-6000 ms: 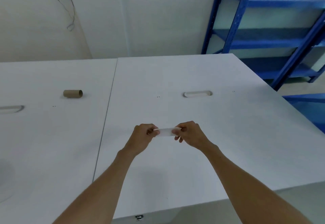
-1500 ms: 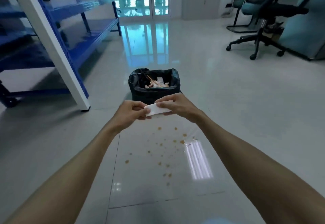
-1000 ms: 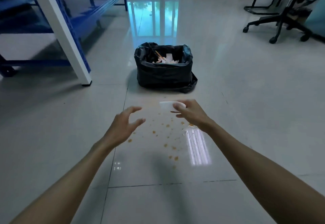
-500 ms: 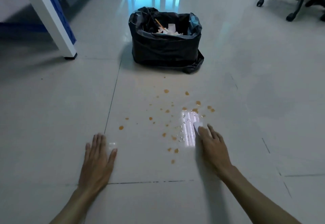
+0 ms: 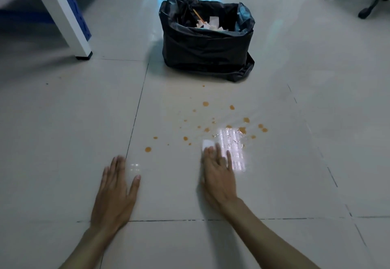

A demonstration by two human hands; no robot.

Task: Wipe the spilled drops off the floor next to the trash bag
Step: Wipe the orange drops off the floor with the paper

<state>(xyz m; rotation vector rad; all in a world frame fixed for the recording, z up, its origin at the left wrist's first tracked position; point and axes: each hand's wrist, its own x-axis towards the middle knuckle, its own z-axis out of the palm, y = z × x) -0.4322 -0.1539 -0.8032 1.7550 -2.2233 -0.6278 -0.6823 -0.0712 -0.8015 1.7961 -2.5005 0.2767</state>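
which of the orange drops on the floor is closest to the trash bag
The tiny drop just in front of the black trash bag, alone and well above the main scatter of larger drops.

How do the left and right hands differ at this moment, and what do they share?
The left hand lies flat on bare tile with nothing under it; the right hand presses a white tissue to the floor. The left hand sits clear of the orange drops, while the right hand is at the near edge of them. The left hand's fingers are spread wider. Both are palm down, fingers straight, pointing toward the trash bag.
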